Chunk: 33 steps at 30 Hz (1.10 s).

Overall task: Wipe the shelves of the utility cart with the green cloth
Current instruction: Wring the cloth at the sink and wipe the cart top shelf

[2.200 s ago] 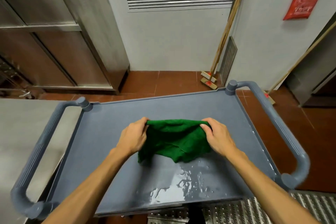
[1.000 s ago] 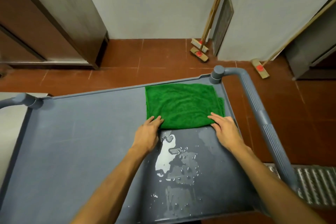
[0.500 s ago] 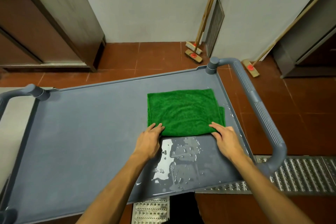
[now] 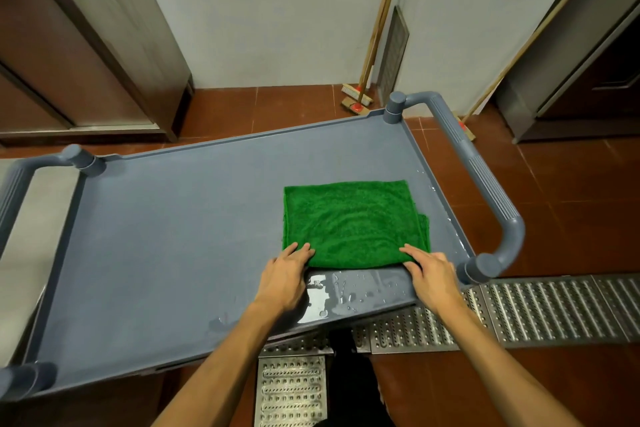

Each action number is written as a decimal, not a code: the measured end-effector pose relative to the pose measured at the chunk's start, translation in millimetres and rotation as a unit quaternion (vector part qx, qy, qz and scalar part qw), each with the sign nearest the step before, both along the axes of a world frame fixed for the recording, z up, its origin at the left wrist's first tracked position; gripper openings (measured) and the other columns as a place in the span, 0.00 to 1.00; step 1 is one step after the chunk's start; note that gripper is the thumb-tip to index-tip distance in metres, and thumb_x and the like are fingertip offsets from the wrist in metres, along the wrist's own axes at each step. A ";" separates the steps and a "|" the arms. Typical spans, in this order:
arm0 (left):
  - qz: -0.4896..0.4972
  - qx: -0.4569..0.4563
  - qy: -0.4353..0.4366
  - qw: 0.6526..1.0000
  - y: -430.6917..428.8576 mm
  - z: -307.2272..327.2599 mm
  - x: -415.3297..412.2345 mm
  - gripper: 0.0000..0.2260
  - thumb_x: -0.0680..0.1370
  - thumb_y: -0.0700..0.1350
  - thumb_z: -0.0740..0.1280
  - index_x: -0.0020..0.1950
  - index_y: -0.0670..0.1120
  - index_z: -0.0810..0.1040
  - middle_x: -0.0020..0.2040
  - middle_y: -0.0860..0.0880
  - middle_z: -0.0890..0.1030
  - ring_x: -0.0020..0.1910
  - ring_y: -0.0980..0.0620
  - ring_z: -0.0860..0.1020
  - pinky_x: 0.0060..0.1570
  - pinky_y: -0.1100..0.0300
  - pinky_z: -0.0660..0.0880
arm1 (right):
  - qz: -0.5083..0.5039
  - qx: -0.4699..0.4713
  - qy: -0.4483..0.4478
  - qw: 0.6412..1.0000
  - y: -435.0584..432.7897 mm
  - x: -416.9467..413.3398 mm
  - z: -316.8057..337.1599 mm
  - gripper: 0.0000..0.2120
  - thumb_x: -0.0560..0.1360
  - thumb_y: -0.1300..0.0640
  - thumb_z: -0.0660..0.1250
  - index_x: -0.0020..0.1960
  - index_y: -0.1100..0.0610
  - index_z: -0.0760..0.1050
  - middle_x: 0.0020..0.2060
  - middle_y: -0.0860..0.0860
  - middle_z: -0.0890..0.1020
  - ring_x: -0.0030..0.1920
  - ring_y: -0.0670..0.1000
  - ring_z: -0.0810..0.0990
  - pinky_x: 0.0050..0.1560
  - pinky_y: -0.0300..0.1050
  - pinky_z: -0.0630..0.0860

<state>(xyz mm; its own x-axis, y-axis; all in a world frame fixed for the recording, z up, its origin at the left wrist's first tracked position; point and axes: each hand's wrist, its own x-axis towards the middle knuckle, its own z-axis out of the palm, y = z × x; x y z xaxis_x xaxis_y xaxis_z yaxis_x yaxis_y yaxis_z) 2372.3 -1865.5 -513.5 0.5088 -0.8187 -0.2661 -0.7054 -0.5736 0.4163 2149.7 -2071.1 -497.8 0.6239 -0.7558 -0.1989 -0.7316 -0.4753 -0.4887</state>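
On the top shelf [image 4: 166,236] of the grey utility cart, toward its right handle [image 4: 485,180]: 1 folded green cloth [image 4: 349,222], lying flat, near edge pressed by left hand [image 4: 284,276] and right hand [image 4: 431,276], fingers extended, beside a wet patch [image 4: 349,295].

Cloth [image 4: 353,224] lies flat on cart top shelf [image 4: 166,236], right half, near right handle [image 4: 485,184]. Left hand [image 4: 284,274] on cloth's near-left corner, right hand [image 4: 433,276] on near-right corner. Puddle [image 4: 346,291] betw. hands, at shelf's near edge. Brooms [image 4: 360,94] lean on wall behind cart. Floor grate [image 4: 540,308] to right, below shelf.
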 end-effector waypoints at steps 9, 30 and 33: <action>-0.003 -0.013 0.007 1.000 48.8 0.6 -24.1 0.20 0.84 0.41 0.56 0.76 0.51 0.68 0.78 0.53 0.66 0.79 0.49 0.59 0.74 0.45 0.63 | -0.023 -0.059 0.053 0.997 56.4 -21.0 6.0 0.15 0.80 0.55 0.63 0.65 0.47 0.76 0.55 0.51 0.82 0.63 0.52 0.72 0.61 0.49 0.60; -0.014 0.007 -0.038 0.999 141.6 5.6 -39.1 0.25 0.79 0.38 0.58 0.76 0.53 0.67 0.77 0.55 0.68 0.79 0.54 0.59 0.72 0.48 0.61 | 0.036 -0.094 0.057 0.993 110.1 -4.9 0.8 0.14 0.80 0.56 0.60 0.64 0.51 0.76 0.60 0.48 0.80 0.63 0.50 0.75 0.68 0.52 0.61; -0.004 0.007 -0.040 0.999 152.6 5.1 -37.1 0.24 0.80 0.38 0.59 0.75 0.54 0.67 0.77 0.56 0.68 0.79 0.55 0.60 0.73 0.48 0.60 | 0.048 -0.092 0.053 0.993 117.2 -1.3 0.2 0.14 0.80 0.56 0.60 0.64 0.51 0.75 0.60 0.47 0.80 0.64 0.49 0.74 0.67 0.51 0.61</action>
